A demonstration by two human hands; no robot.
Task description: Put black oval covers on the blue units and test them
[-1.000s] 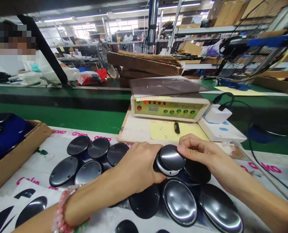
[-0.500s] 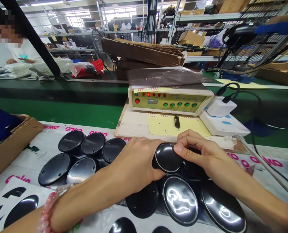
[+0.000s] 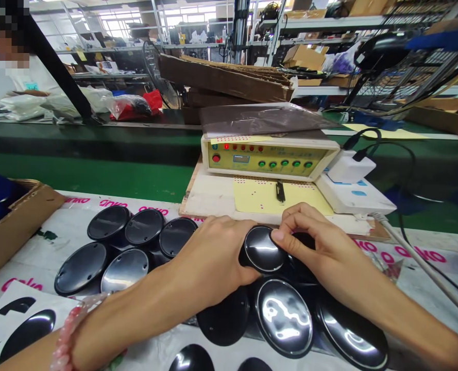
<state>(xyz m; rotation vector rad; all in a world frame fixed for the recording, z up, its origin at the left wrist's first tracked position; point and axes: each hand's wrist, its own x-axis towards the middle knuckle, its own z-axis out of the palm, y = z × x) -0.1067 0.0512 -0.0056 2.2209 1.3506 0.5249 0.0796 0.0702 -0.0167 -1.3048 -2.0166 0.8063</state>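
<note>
My left hand [image 3: 221,252] is wrapped round the side of a glossy black round part [image 3: 265,249] with a thin bright rim. At that part's right edge, the thumb and bent fingers of my right hand [image 3: 309,239] press together; whether they pinch anything is too small to tell. Similar glossy parts [image 3: 285,317] stand in front of and partly under my right hand. A matte black part [image 3: 224,317] with small holes is below my left wrist. Several more holed black parts [image 3: 146,226] stand to the left, some partly behind my left forearm.
Behind my hands, a control box [image 3: 271,157] with buttons rests on a board, beside a white power strip [image 3: 356,193] with cables. A cardboard box [image 3: 28,221] is at left, near white sheets with black ovals [image 3: 30,335]. A person is partly visible at the far left.
The view has shifted slightly, so most things appear a little further left and higher. Both hands keep nearly the same hold at the round part.
</note>
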